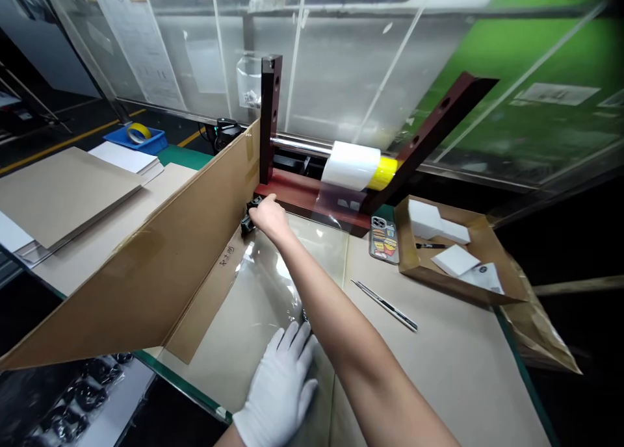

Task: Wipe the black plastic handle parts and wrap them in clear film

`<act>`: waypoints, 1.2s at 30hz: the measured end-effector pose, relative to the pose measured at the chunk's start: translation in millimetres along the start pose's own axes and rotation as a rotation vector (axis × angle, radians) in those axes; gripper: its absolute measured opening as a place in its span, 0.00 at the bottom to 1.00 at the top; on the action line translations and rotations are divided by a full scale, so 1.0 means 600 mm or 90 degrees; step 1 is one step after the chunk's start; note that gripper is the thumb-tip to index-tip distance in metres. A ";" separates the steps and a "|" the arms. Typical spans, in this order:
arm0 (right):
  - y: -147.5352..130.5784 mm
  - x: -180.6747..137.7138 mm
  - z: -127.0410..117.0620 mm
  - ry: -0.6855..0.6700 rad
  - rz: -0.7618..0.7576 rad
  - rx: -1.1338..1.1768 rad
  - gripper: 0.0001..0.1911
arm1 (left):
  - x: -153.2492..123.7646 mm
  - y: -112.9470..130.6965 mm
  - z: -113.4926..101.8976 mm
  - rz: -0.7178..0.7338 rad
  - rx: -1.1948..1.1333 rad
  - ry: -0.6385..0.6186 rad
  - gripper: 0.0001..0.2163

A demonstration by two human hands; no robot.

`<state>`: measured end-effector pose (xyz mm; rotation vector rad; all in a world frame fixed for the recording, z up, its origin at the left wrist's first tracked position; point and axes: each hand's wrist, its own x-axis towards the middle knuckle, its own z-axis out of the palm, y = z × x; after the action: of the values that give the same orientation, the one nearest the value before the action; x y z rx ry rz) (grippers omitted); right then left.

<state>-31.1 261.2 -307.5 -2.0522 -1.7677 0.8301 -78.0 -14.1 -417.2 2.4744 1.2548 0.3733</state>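
Note:
My left hand (280, 385), in a white glove, lies flat with fingers spread on a sheet of clear plastic film (253, 291) on the cardboard-covered table. My bare right hand (269, 216) reaches far forward and is closed on a small black part (249, 218) at the foot of the dark red roller stand (297, 197). The film runs up to a white and yellow film roll (353, 166) on the stand's steel bar.
An upright cardboard wall (146, 265) stands at the left. A phone case (384, 239), metal tweezers (385, 305) and a cardboard tray (414, 258) with white foam blocks lie at the right. Stacked boards (63, 193) and a blue bin with tape (139, 138) sit far left. Bagged black parts (82, 395) lie below.

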 end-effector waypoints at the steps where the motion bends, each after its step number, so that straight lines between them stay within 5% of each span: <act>1: 0.036 -0.029 -0.011 -0.010 -0.011 0.005 0.20 | -0.014 -0.005 -0.002 -0.006 -0.005 -0.009 0.30; 6: 0.237 -0.196 -0.036 -0.062 0.033 -0.001 0.15 | -0.015 -0.029 -0.040 0.020 -0.038 -0.032 0.18; 10: 0.311 -0.229 -0.005 -0.047 0.056 -0.039 0.16 | 0.036 -0.032 -0.086 0.010 -0.025 -0.105 0.11; 15: 0.321 -0.201 0.015 -0.011 0.018 -0.093 0.20 | 0.122 -0.040 -0.098 0.016 -0.018 -0.055 0.09; 18: 0.325 -0.196 0.014 -0.014 0.012 -0.110 0.20 | 0.178 -0.055 -0.081 0.048 -0.045 -0.032 0.23; 21: 0.329 -0.194 0.016 -0.019 0.012 -0.107 0.19 | 0.215 -0.067 -0.064 0.072 -0.070 -0.047 0.23; 26: 0.334 -0.205 0.014 -0.022 0.015 -0.060 0.19 | 0.226 -0.079 -0.044 0.065 -0.102 -0.085 0.21; 31: 0.346 -0.285 0.010 -0.037 -0.009 0.023 0.17 | 0.224 -0.085 -0.027 0.012 -0.101 -0.119 0.29; 36: 0.348 -0.326 0.023 -0.053 -0.070 0.050 0.18 | 0.227 -0.071 -0.049 0.011 -0.077 -0.134 0.32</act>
<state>112.2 29.2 -395.1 -1.8784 -1.8423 0.9477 -41.6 125.9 -397.1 2.3546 1.0936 0.1815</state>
